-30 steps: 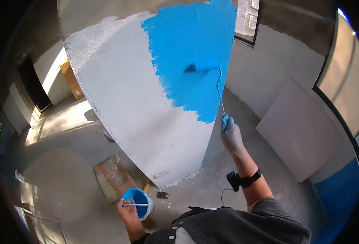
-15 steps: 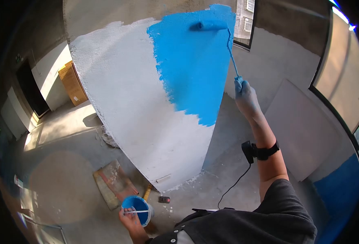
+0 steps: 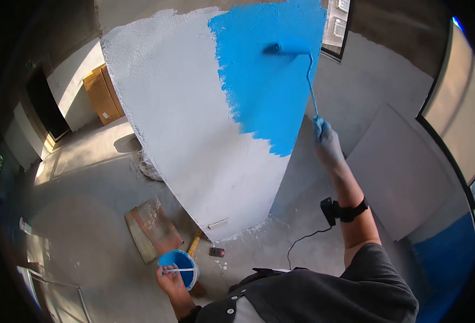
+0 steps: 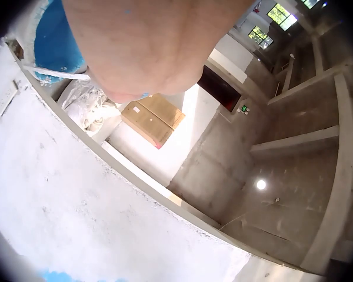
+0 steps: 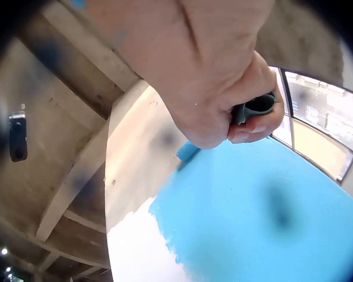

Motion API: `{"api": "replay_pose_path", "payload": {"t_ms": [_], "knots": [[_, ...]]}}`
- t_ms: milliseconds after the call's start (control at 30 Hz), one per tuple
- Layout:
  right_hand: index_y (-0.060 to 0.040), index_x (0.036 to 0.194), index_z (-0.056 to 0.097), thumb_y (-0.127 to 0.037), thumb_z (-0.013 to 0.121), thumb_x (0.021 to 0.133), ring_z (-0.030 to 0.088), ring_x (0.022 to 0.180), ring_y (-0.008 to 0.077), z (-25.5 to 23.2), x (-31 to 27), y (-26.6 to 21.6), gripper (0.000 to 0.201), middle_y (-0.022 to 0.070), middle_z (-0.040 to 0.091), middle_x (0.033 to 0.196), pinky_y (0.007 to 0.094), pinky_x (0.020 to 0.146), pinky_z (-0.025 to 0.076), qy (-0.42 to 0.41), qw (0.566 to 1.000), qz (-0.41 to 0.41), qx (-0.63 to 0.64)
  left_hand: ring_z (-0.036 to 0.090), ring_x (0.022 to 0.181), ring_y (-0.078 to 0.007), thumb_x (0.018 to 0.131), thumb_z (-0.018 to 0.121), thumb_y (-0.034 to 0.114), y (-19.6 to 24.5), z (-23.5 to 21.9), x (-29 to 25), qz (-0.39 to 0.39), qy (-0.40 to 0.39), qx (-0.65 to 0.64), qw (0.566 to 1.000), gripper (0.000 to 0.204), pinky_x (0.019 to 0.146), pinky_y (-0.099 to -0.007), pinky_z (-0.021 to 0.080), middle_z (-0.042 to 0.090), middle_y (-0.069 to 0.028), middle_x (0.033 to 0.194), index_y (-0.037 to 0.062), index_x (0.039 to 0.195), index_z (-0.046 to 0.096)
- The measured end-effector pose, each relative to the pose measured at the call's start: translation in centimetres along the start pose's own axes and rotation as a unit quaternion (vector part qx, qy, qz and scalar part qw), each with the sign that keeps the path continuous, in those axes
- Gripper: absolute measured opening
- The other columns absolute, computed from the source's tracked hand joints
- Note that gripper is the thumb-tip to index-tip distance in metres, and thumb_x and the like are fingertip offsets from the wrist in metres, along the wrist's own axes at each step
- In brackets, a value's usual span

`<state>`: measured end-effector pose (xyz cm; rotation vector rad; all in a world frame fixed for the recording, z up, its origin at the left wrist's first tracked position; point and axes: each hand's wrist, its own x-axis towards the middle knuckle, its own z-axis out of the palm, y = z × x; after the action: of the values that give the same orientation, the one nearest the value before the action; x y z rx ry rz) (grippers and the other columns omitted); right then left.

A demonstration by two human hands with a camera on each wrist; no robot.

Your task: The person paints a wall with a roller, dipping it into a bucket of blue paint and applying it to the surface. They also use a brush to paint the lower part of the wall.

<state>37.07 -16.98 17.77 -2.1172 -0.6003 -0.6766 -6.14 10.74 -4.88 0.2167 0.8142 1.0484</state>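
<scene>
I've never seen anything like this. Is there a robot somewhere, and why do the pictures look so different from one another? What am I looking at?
There is no robot here, just a person working with two bare hands.

The wide view comes from a camera on the person's head, looking forward and down. The other two come from cameras worn on the wrists, so each shows its own hand very close and the room tilted.

The right hand grips a paint roller, which is against a wall partly covered in blue and otherwise largely white. The left hand holds the white handle of a bucket with blue inside.

On the floor lie a flat board and a small dark-and-red object.
</scene>
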Motion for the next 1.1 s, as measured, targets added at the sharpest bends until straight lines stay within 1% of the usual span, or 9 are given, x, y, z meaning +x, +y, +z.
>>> {"api": "replay_pose_path", "payload": {"t_ms": [167, 233, 333, 467, 600, 800, 933, 1000, 1100], "knots": [[-0.0001, 0.082, 0.045, -0.032, 0.040, 0.089, 0.052, 0.073, 0.0463, 6.2, -14.8, 4.7, 0.033, 0.0287, 0.055, 0.074, 0.0518, 0.062, 0.040, -0.125, 0.982, 0.131, -0.059, 0.043, 0.061, -0.0111, 0.080, 0.052, 0.018, 0.4, 0.4, -1.0, 0.004, 0.000, 0.017, 1.000, 0.015, 0.074, -0.0305, 0.039, 0.043, 0.0019, 0.065, 0.0092, 0.071, 0.044], [-0.0006, 0.081, 0.046, -0.031, 0.041, 0.089, 0.052, 0.072, 0.0461, 5.9, -16.8, 4.6, 0.032, 0.0286, 0.055, 0.073, 0.0520, 0.062, 0.040, -0.165, 0.970, 0.156, -0.083, 0.046, 0.062, -0.0123, 0.080, 0.052, 0.018, 0.8, -0.1, -0.7, -0.002, -0.017, 0.021, 1.000, 0.015, 0.072, -0.0322, 0.041, 0.045, 0.0014, 0.064, 0.0095, 0.071, 0.045], [-0.0010, 0.080, 0.047, -0.028, 0.042, 0.088, 0.052, 0.068, 0.0458, 3.8, -14.6, 2.4, 0.029, 0.0273, 0.054, 0.070, 0.0502, 0.058, 0.040, -0.115, 0.986, 0.117, -0.026, 0.048, 0.063, -0.0136, 0.080, 0.051, 0.018, 0.7, 1.0, -1.2, -0.001, -0.010, 0.009, 1.000, 0.015, 0.070, -0.0334, 0.042, 0.047, 0.0004, 0.063, 0.0089, 0.070, 0.045], [-0.0020, 0.080, 0.045, -0.022, 0.046, 0.087, 0.052, 0.060, 0.0424, 1.4, -5.4, -5.3, 0.021, 0.0231, 0.053, 0.061, 0.0487, 0.050, 0.039, 0.020, 0.998, -0.053, 0.026, 0.047, 0.061, -0.0140, 0.080, 0.051, 0.017, 0.3, 0.1, -1.0, -0.009, 0.007, 0.003, 1.000, 0.014, 0.071, -0.0331, 0.042, 0.047, 0.0001, 0.063, 0.0089, 0.070, 0.046], [-0.0012, 0.077, 0.043, -0.026, 0.043, 0.089, 0.051, 0.054, 0.0415, 2.2, -0.3, -12.2, 0.027, 0.0212, 0.052, 0.059, 0.0469, 0.046, 0.040, 0.019, 0.998, -0.054, 0.003, 0.045, 0.059, -0.0115, 0.081, 0.051, 0.016, 1.1, 0.3, -2.0, -0.008, 0.035, 0.017, 0.999, 0.011, 0.073, -0.0307, 0.041, 0.044, 0.0021, 0.063, 0.0106, 0.073, 0.046], [-0.0021, 0.082, 0.040, -0.024, 0.046, 0.087, 0.055, 0.052, 0.0385, 9.3, -9.0, -6.5, 0.024, 0.0196, 0.054, 0.057, 0.0462, 0.043, 0.042, 0.009, 0.997, -0.064, -0.037, 0.044, 0.059, -0.0104, 0.081, 0.050, 0.016, 2.4, -1.8, -1.3, -0.004, 0.056, 0.010, 0.998, 0.011, 0.075, -0.0310, 0.040, 0.044, 0.0023, 0.063, 0.0107, 0.072, 0.045], [-0.0026, 0.084, 0.041, -0.031, 0.043, 0.088, 0.056, 0.063, 0.0435, 10.4, -19.7, -1.8, 0.029, 0.0245, 0.057, 0.065, 0.0520, 0.057, 0.044, -0.192, 0.965, 0.128, -0.128, 0.046, 0.062, -0.0135, 0.081, 0.050, 0.018, 3.3, -2.9, -0.4, -0.011, 0.020, 0.011, 1.000, 0.015, 0.073, -0.0326, 0.041, 0.044, 0.0008, 0.062, 0.0096, 0.070, 0.045], [-0.0033, 0.087, 0.044, -0.031, 0.043, 0.087, 0.056, 0.068, 0.0439, 10.0, -20.5, -1.9, 0.028, 0.0252, 0.057, 0.069, 0.0524, 0.060, 0.043, -0.207, 0.960, 0.158, -0.103, 0.040, 0.059, -0.0102, 0.081, 0.051, 0.016, 4.1, -2.0, -0.6, -0.006, 0.020, 0.017, 1.000, 0.017, 0.073, -0.0299, 0.038, 0.040, 0.0030, 0.062, 0.0109, 0.069, 0.041], [-0.0038, 0.090, 0.045, -0.030, 0.043, 0.088, 0.055, 0.067, 0.0443, 9.1, -15.7, -4.8, 0.026, 0.0245, 0.058, 0.070, 0.0518, 0.057, 0.043, -0.058, 0.995, 0.067, -0.037, 0.041, 0.059, -0.0106, 0.082, 0.051, 0.017, 5.2, -2.0, 0.0, 0.001, 0.009, 0.036, 0.999, 0.016, 0.073, -0.0297, 0.038, 0.041, 0.0031, 0.062, 0.0106, 0.070, 0.042]]}}
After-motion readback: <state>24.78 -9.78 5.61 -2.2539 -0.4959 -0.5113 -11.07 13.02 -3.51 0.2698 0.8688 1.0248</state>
